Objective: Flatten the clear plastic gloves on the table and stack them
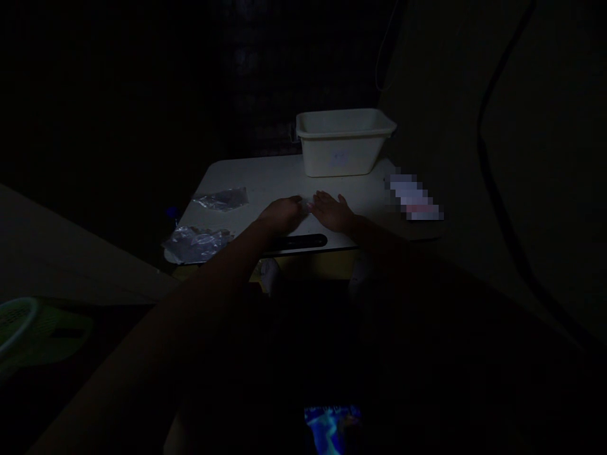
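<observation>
The scene is very dim. My left hand [283,216] rests low over the white tabletop [265,174], its fingers curled inward. A small, pale, see-through piece [306,204] shows at its fingertips, between the two hands; whether it is gripped is too dark to tell. Close on the other side, my right hand [333,213] lies palm down with fingers stretched out and thumb apart, its fingertips near the pale piece. To the left on the table are a clear plastic bag [222,199] and a crumpled heap of clear plastic [196,243].
A cream plastic tub [339,155] stands at the table's back right. A blurred-out flat object [413,197] lies at the right edge. The front edge has a dark handle slot [303,241]. A green basket [52,335] sits at lower left, and a dark cable [484,145] hangs on the right.
</observation>
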A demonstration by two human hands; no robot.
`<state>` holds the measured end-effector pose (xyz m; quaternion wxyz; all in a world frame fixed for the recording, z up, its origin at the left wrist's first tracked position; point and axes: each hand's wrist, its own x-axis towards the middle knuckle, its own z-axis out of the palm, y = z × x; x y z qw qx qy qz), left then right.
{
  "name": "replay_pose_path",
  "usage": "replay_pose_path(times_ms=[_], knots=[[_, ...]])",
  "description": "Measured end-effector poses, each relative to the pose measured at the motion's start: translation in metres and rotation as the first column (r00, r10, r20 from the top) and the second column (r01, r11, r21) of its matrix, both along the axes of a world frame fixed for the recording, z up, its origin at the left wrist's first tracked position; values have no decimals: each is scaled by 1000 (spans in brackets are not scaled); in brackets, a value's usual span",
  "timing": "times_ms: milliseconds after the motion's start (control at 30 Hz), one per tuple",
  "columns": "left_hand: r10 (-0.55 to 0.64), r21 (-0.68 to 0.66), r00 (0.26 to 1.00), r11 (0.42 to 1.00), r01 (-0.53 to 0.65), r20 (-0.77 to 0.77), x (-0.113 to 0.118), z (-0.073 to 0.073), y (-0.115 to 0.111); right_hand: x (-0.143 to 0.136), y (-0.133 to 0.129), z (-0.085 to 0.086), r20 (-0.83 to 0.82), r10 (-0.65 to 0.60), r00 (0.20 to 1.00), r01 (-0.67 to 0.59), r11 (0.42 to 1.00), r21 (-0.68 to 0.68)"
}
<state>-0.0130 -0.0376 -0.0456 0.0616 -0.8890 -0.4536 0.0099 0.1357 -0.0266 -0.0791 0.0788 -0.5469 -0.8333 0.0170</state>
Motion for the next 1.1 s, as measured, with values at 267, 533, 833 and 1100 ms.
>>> replay_pose_path(times_ms=[267,533,833,1100], knots=[[62,2,997,998,-62,45,1,2,-1,0,1,4,-26,-19,999,18,999,-44],[143,81,986,985,-150,85,-4,12,-1,-1,-6,17,-55,125,991,-120,989,88],[194,-123,717,981,-150,670,-14,6,13,-7,0,31,-234,-27,972,58,990,126],[409,-407,109,913,-36,906,-12,7,15,3,11,30,-777,-140,613,61,990,-131]])
